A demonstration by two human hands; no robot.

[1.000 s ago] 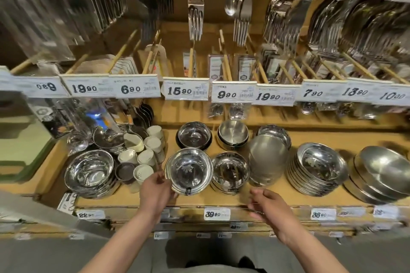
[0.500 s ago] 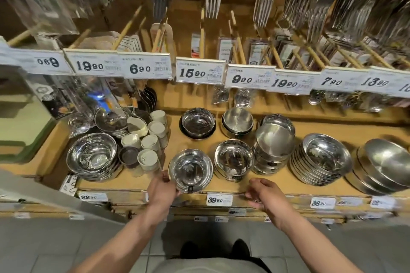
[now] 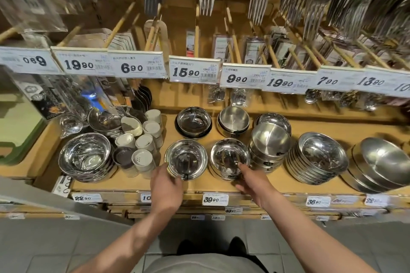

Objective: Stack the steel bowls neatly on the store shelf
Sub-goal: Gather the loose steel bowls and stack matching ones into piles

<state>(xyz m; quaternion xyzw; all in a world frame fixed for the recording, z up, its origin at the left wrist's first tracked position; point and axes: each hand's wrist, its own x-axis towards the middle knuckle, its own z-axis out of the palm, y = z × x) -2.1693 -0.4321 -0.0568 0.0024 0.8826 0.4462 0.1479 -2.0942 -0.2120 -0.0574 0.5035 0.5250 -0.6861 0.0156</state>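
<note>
Upper-rail price tags (image 3: pixel 190 70) read 19.90, 6.90, 15.90, 9.90 (shelf-edge tag (image 3: pixel 215 199) seemingly 39.90).

Steel bowls (image 3: pixel 186 158): mirror-bright silver, dark reflections inside; a small black label is carried on the near wall. Neighbouring bowl stack (image 3: pixel 229 157): polished silver, black label likewise. Brushed bowls (image 3: pixel 269 137): matte silver-grey. Shelf (image 3: pixel 221 184): tan, wood-toned. Price tags (image 3: pixel 194 72): white, printed with bold black numerals and fine barcodes. Shakers (image 3: pixel 143 158): off-white, tops dotted with small holes. Tray (image 3: pixel 20 131) at far left: pale green, darker green rim. Floor (image 3: pixel 44 248): grey tiles.
</note>
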